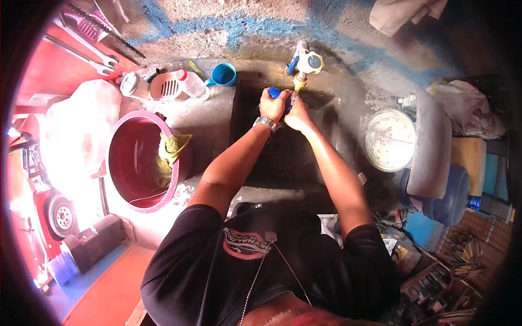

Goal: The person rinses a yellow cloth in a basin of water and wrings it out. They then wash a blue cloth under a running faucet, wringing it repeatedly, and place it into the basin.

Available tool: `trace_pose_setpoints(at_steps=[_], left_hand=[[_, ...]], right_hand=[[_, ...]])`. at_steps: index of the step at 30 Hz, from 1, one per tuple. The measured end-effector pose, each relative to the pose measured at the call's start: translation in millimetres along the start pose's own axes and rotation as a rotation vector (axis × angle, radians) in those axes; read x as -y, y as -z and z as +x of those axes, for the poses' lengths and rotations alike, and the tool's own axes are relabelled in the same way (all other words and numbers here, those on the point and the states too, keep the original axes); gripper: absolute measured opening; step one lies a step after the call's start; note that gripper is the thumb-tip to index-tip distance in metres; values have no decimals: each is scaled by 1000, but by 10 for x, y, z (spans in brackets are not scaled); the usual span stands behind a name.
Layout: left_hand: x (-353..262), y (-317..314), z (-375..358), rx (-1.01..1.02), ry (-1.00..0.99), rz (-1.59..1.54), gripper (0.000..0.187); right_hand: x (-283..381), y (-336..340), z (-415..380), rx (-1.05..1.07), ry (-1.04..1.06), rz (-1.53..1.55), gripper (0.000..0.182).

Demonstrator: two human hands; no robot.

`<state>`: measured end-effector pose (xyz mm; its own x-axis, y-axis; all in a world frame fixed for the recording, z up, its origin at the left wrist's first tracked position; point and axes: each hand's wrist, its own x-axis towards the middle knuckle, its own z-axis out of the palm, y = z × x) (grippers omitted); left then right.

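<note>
Both hands are over the dark sink (239,117), close together just under the tap (300,81). My left hand (272,107), with a metal watch at the wrist, is closed around a bright blue, rough-textured thing (274,93) that looks like a scrubbing pad. Right beside it, my right hand (297,115) is closed directly below the tap's yellow mouth. Whatever lies between its fingers is hidden. More of the blue shows between the two hands.
A maroon tub (120,157) with a yellow-green cloth (175,145) over its rim stands left. Behind it are a blue mug (223,74), a clear bottle (194,87) and a soap dish (163,88). To the right sits a round dial (389,139) beside a grey container (433,146).
</note>
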<state>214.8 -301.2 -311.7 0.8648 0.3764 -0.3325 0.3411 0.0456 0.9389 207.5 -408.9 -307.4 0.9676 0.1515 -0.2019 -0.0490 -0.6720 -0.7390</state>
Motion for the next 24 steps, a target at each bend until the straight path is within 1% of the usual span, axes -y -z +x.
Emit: trace_pose_setpoints(at_steps=[1,2,3,4,5,6,8,9,10,11,12,13,14,15,16,18,19,20,22,23,24], left_hand=[[12,-12,-41,27,64,-121,31],[8,-9,-36,30,62,-121,31],[-8,-4,-54,15,124,-272,31],[18,-4,-74,0,190,-421,31],[320,-84,127,-28,256,-459,33],[195,-71,44,-71,359,-483,33],[179,-84,29,-44,470,-545,29],[314,-90,110,101,470,-557,25],[331,-106,111,172,516,-578,22],[344,-86,107,244,470,-522,21],[595,-145,312,273,501,-449,19],[524,-126,238,403,576,-676,23],[723,-191,406,414,593,-615,28],[281,-166,20,290,481,-452,39],[12,-136,-204,303,407,-313,44],[332,-190,-27,511,158,-155,44],[192,-187,-159,512,83,1,41],[194,-200,-169,526,67,18,41],[205,-170,-181,510,9,27,39],[141,-132,-220,486,104,19,39],[46,-79,-319,494,89,35,39]], right_hand=[[-67,-6,-27,25,29,107,73],[-135,-13,-56,50,58,212,81],[-136,2,-128,47,55,211,81],[-80,43,-254,-6,100,312,87],[-32,105,-396,-64,145,413,93],[84,252,-639,-6,-28,689,92],[-7,455,-1149,-176,-108,438,79],[-310,520,-1356,-282,-4,277,69],[-645,595,-1602,-389,86,110,60],[-825,758,-1883,-471,-33,-73,51],[-960,885,-2212,-543,-168,-255,43],[-1040,968,-2488,-641,-267,-292,44],[-1119,1049,-2706,-738,-357,-329,45],[-1256,1060,-2902,-792,-424,-405,57],[-1359,1041,-3026,-825,-451,-395,57],[-1555,950,-3193,-769,-612,-455,75],[-1655,893,-3174,-762,-641,-457,87],[-1763,866,-3146,-780,-650,-437,87],[-1714,861,-3000,-866,-618,-391,79],[-1720,871,-2928,-879,-627,-369,79],[-1744,884,-2858,-884,-615,-431,75]])
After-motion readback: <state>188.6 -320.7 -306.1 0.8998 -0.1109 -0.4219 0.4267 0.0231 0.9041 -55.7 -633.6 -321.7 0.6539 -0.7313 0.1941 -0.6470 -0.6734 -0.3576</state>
